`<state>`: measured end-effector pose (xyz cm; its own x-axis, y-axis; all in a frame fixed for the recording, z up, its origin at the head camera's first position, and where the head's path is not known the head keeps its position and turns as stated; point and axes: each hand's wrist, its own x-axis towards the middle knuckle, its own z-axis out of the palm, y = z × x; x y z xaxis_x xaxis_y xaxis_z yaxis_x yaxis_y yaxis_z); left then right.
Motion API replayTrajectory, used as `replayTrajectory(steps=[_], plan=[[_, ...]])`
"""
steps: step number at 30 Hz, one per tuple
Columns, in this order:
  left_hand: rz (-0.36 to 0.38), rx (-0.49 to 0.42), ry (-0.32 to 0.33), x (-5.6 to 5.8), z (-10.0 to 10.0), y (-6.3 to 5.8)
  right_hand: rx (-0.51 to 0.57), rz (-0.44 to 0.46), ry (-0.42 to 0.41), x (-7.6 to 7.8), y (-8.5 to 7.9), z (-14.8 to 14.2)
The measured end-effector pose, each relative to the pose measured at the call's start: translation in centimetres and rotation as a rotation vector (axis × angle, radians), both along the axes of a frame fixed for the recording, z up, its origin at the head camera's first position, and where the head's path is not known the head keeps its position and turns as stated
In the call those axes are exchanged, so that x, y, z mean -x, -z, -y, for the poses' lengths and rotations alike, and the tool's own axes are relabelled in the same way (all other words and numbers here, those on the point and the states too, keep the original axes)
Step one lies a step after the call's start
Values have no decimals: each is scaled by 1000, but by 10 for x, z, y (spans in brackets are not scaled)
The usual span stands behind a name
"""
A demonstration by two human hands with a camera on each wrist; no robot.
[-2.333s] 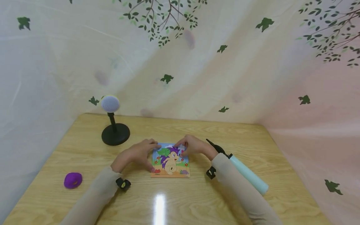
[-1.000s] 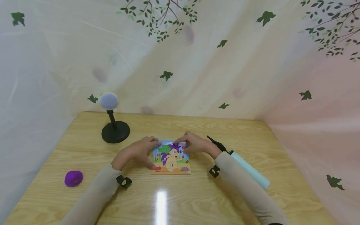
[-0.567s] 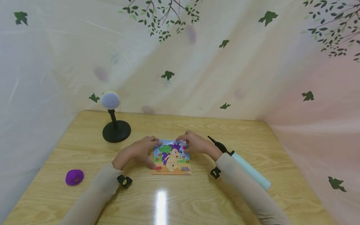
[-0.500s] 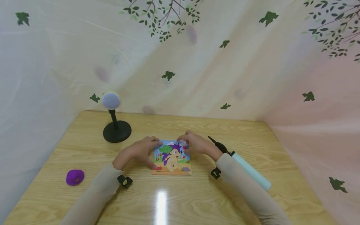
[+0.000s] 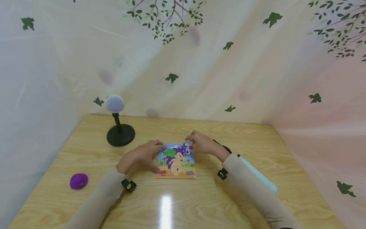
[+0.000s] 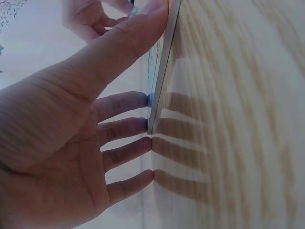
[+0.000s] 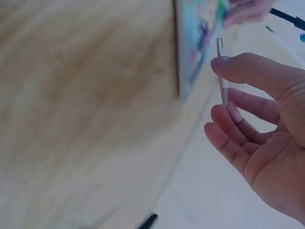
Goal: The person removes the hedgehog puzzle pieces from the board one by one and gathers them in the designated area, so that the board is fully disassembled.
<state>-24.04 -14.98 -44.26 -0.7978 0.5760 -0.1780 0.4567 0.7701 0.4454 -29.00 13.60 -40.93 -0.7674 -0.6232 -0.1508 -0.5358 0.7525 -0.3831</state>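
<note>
A square jigsaw puzzle (image 5: 177, 162) with a purple-haired cartoon hedgehog lies flat on the wooden table. My left hand (image 5: 144, 156) spans its left side, thumb on the lower-left corner, fingers straight and spread. In the left wrist view two fingertips touch the upper edge area and the other two meet the table. My right hand (image 5: 204, 143) pinches a thin puzzle piece (image 7: 220, 47) between thumb and fingers, seen edge-on and apart from the puzzle in the right wrist view. Around the puzzle's upper-right corner a different blue and purple print (image 5: 186, 149) shows.
A black round-based stand with a pale round head (image 5: 114, 104) stands at the back left. A purple dimpled object (image 5: 78, 181) lies at the left. Beside my right forearm lies a light-blue cylinder (image 5: 260, 176) with a black end. Patterned cloth (image 5: 143, 63) hangs behind the table.
My right hand has moved slightly up and right from the hedgehog's face, lifting the pinched puzzle piece; more blue and purple print shows there. My left hand keeps its hold at the puzzle's left side.
</note>
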Motion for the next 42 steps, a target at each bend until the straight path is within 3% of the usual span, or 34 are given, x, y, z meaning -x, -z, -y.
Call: replayTrajectory(steps=[11,20,30,42], plan=[[23,-11,-15,-2,0,3,118,-36,25,33,-37,-11],[60,-35,-20,-8,1,9,138,-54,79,69,-46,-7],[48,-28,-28,-7,2,3,205,-26,163,107,-19,-2],[45,-34,-30,-2,1,1,201,8,223,126,12,-5]])
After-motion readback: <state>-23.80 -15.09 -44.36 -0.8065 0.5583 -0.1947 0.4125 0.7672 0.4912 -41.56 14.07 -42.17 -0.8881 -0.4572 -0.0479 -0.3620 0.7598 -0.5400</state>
